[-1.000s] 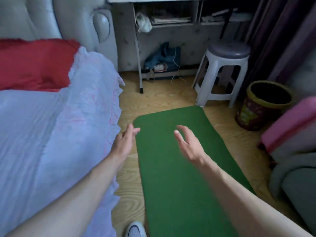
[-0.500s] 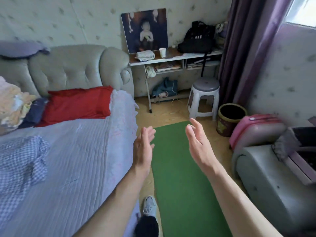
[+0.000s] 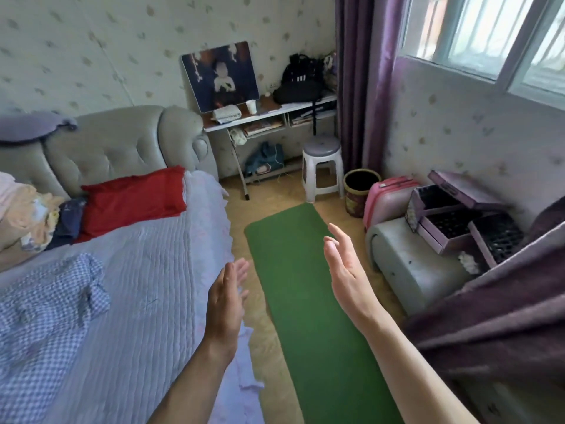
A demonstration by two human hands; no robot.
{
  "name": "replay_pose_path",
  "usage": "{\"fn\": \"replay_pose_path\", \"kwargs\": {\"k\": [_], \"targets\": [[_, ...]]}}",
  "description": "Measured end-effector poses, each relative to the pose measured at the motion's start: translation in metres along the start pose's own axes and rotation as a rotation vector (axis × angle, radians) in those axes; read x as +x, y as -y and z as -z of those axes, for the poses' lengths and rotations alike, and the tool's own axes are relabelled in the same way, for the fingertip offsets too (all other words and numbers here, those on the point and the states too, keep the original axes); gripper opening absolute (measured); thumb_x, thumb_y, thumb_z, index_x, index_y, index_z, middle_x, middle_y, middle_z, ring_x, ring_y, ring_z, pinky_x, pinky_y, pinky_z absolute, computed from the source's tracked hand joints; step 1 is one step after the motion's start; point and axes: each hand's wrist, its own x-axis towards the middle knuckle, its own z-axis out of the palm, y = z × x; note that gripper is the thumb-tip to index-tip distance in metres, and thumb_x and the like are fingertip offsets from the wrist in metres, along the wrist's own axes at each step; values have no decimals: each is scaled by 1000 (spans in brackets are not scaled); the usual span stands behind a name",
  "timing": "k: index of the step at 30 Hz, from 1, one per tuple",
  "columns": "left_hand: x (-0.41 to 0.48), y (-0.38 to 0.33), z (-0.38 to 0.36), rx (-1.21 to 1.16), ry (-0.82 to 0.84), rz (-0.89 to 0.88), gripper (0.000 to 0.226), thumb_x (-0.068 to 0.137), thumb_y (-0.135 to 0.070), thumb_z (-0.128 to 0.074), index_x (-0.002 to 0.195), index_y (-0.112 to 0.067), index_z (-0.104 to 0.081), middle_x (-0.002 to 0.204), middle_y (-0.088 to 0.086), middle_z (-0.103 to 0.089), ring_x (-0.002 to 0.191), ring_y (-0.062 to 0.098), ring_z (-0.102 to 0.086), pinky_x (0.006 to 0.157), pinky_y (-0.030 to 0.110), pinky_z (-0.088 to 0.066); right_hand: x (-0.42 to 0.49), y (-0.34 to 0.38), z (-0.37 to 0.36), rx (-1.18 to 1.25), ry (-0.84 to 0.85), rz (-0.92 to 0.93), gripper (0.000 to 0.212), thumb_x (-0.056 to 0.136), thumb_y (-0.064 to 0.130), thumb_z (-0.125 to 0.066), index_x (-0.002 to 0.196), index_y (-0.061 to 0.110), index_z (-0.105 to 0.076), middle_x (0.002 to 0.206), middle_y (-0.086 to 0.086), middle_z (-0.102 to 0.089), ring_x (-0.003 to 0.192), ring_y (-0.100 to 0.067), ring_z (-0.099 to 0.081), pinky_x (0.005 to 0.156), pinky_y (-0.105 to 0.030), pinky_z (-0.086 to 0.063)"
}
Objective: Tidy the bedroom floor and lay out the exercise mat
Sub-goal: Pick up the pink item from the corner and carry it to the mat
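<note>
So the green exercise mat [image 3: 308, 295] is lying unrolled and flat on the wood floor [image 3: 266, 341], running between the bed [image 3: 146, 286] and the grey case [image 3: 409, 264] by the wall. Left hand [image 3: 224, 296] and right hand [image 3: 347, 270] are both hovering above it, fingers spread wide, gripping nothing at all. I'm guessing the laying-out part is basically done, so next is probably just checking the floor for leftover clutter and maybe nudging the mat straight
</note>
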Motion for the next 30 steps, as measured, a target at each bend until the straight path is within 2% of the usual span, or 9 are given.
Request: {"fn": "replay_pose_path", "kwargs": {"k": [2, 7, 12, 14, 17, 20, 24, 28, 30], "targets": [[-16, -13, -1, 31, 13, -16, 47, 110, -35, -26, 140, -11, -54, 144, 8, -58, 133, 17, -52, 112, 40, -40, -21, 14, 9, 40, -24, 10, 48, 107, 40, -36, 154, 31, -30, 155, -2, -43, 131, 3, -42, 96, -4, -32], [-46, -33, -39, 77, 123, -42, 43, 110, -34, -28, 138, -16, -55, 143, 4, -58, 128, 14, -53, 111, 38, -40, -71, 35, 37, 34, -137, 4, 52, 105, 43, -39, 155, 32, -28, 152, -5, -46, 132, -4, -47, 95, -5, -34], [-73, -41, -85, 26, 322, -88, 38, 109, -30, -34, 134, -13, -58, 137, 4, -61, 127, 17, -56, 106, 38, -44, -120, 49, 71, -4, -244, 10, 63, 95, 51, -41, 153, 26, -38, 153, 0, -48, 136, -4, -47, 117, -30, -38], [-84, -40, -101, -14, 438, -81, 36, 108, -25, -40, 132, -9, -61, 132, 4, -66, 121, 14, -61, 105, 37, -47, -141, 51, 85, -53, -294, -12, 61, 95, 51, -43, 151, 26, -43, 152, 4, -50, 136, -1, -49, 116, -29, -40], [-96, -28, -118, -127, 589, -64, 31, 105, -25, -50, 127, -8, -65, 123, 0, -70, 115, 9, -65, 102, 30, -50, -172, 56, 102, -106, -383, -64, 55, 98, 53, -44, 148, 29, -45, 148, 9, -54, 133, 5, -51, 108, -16, -43], [-107, -12, -133, -171, 744, -27, 38, 95, -40, -54, 121, -16, -68, 120, -3, -73, 115, 9, -66, 100, 27, -51, -209, 62, 114, -150, -533, -101, 57, 94, 58, -44, 145, 33, -46, 143, 14, -57, 133, 2, -52, 112, -26, -44], [-137, -3, -151, -161, 912, 16, 24, 100, -29, -54, 116, -19, -70, 113, -4, -73, 111, 12, -67, 101, 36, -50, -262, 76, 119, -140, -706, -141, 50, 91, 63, -41, 136, 43, -51, 138, 14, -62, 129, -3, -57, 107, -35, -47], [-178, -6, -154, -107, 1054, -2, 36, 91, -40, -57, 117, -20, -71, 113, -5, -74, 115, 12, -66, 107, 39, -50, -314, 85, 123, -121, -908, -132, 46, 95, 55, -39, 136, 41, -54, 137, 11, -64, 129, -6, -59, 110, -42, -46], [-202, -5, -160, -73, 1134, -13, 30, 95, -36, -61, 117, -20, -71, 115, -3, -74, 116, 11, -66, 109, 43, -49, -341, 88, 129, -103, -1001, -117, 47, 95, 55, -39, 137, 39, -55, 137, 9, -64, 129, -7, -59, 111, -44, -46]]}}
